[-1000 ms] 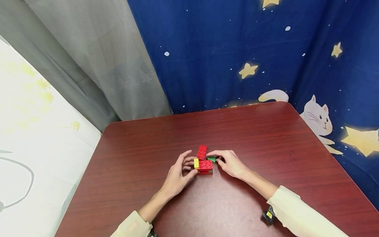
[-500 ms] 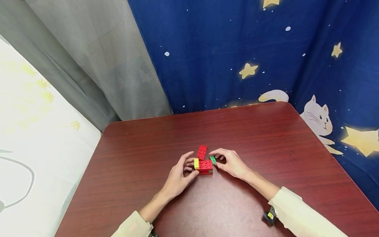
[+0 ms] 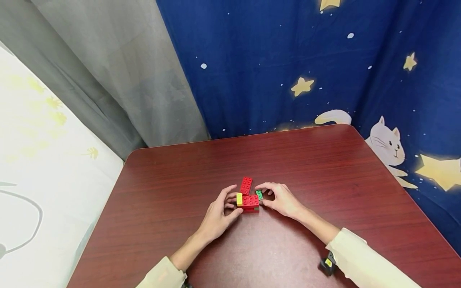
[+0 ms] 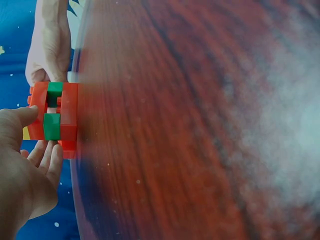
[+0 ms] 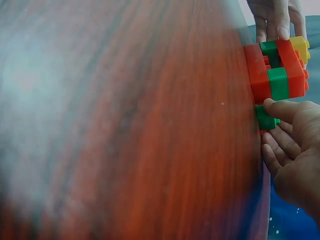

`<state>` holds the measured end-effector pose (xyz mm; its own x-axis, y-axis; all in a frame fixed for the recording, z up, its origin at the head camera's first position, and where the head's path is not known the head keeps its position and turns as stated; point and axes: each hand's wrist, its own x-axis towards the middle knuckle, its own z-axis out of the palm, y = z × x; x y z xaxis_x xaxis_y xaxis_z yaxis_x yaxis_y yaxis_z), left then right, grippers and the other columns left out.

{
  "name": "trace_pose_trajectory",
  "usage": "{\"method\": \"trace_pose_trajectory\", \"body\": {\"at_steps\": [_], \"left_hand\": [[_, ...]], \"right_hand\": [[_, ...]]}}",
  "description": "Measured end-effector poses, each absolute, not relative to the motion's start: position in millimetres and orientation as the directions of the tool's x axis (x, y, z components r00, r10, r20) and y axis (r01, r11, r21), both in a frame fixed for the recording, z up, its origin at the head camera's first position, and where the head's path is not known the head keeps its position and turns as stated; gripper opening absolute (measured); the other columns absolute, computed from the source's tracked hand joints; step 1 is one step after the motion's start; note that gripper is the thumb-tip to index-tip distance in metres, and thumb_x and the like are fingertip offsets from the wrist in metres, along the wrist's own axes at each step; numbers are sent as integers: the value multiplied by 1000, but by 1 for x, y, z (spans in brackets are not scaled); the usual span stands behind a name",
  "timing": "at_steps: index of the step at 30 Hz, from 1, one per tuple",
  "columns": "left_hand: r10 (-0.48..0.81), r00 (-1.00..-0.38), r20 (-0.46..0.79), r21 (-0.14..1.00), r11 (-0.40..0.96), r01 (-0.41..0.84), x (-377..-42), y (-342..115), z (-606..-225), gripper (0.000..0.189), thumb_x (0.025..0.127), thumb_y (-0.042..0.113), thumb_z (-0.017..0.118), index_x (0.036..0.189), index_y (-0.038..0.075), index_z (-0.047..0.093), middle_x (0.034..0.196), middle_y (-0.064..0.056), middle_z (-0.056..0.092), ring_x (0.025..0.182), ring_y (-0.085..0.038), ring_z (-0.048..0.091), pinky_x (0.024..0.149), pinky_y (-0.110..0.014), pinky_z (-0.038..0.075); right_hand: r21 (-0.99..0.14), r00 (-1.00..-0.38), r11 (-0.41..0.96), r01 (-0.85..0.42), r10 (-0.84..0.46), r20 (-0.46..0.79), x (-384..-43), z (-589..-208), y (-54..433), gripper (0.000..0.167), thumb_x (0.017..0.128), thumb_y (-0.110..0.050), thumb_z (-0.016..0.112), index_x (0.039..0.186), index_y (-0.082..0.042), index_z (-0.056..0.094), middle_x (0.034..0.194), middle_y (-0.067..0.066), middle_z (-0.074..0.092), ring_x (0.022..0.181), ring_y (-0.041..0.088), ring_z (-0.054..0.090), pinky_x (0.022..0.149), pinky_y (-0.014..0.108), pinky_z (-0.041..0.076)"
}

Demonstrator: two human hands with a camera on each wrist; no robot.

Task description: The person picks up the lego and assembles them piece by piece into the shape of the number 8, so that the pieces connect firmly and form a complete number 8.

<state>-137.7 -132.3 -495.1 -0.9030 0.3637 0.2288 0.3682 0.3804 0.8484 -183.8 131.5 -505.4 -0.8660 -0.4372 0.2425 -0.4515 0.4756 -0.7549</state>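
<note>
A small stack of toy building bricks (image 3: 251, 201) stands on the table. It has red bricks above and below, green bricks (image 4: 52, 126) with a gap between them in the middle layer, and a yellow brick (image 3: 239, 199) on top at its left end. My left hand (image 3: 217, 219) holds the stack's left end, thumb in front and fingers behind. At the stack's right end, on the table, is a loose green brick (image 5: 266, 118). My right hand (image 3: 283, 201) pinches that green brick between thumb and fingers; the fingertips are partly hidden behind it.
A loose red brick (image 3: 246, 186) lies studs-up just behind the stack. The dark red wooden table (image 3: 173, 180) has rounded far corners. Beyond its back edge hang a grey curtain (image 3: 108, 72) and a blue star-patterned curtain (image 3: 252, 72).
The green brick by my right hand has turned from lying crosswise to pointing lengthwise, close to the stack's right end. My left hand has shifted slightly to the right along the stack.
</note>
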Motion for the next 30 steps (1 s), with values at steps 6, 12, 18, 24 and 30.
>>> {"method": "trace_pose_trajectory", "body": {"at_steps": [6, 12, 18, 24, 30], "left_hand": [[362, -905, 224, 847, 388, 364, -138, -132, -495, 70, 95, 3, 80, 155, 4, 44, 136, -10, 69, 117, -18, 68, 95, -37, 60], [360, -908, 213, 853, 385, 353, -138, -133, -494, 70, 96, 3, 80, 156, 4, 44, 135, -8, 69, 117, -18, 68, 95, -37, 60], [360, -910, 206, 857, 383, 345, -137, -133, -495, 71, 96, 3, 79, 157, 4, 44, 136, -7, 69, 116, -16, 68, 95, -36, 59], [357, -911, 205, 852, 394, 346, -137, -133, -496, 71, 96, 3, 80, 157, 5, 44, 135, -7, 69, 115, -16, 68, 95, -36, 59], [357, -911, 205, 849, 398, 347, -137, -133, -496, 71, 96, 3, 80, 157, 5, 44, 135, -9, 68, 114, -17, 69, 94, -35, 60]], "right_hand": [[-750, -872, 485, -449, -423, 248, -183, -505, 130, 34, 89, -3, 85, 121, -3, 77, 102, 5, 75, 91, 21, 69, 82, 33, 59], [-802, -891, 448, -396, -399, 217, -183, -502, 131, 29, 92, -5, 83, 120, -4, 77, 103, 6, 77, 91, 19, 73, 82, 35, 61], [-903, -919, 324, -283, -361, 159, -180, -493, 135, 29, 97, -4, 78, 126, 0, 72, 120, 14, 76, 108, 30, 75, 93, 39, 61], [-962, -932, 214, -172, -351, 89, -175, -484, 137, 35, 105, -7, 68, 135, 8, 63, 129, 24, 71, 110, 37, 74, 94, 49, 60], [-963, -930, 222, -154, -361, 65, -167, -473, 134, 37, 103, -14, 73, 136, 2, 67, 126, 14, 74, 113, 27, 74, 94, 30, 59]]}}
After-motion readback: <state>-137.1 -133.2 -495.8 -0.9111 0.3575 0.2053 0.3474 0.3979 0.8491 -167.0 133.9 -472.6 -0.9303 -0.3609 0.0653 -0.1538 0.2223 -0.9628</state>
